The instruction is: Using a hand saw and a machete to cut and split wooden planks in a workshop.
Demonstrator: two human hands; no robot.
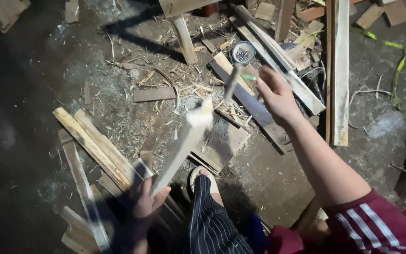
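My left hand (146, 200) grips the lower end of a pale wooden stick (184, 141) that slants up and to the right, its top end blurred. My right hand (273, 91) is raised over the ground and holds a hammer (233, 80) with a green-marked handle; the hammer is blurred and hangs just above the stick's upper end. My foot in a sandal (203, 176) rests on a flat wooden board (224, 146) below the stick.
A hand saw (247, 101) lies on the ground beside my right hand. A small round tin of nails (243, 51) sits behind it. Planks (339, 70) and wood offcuts (99, 146) lie scattered over dirt and shavings.
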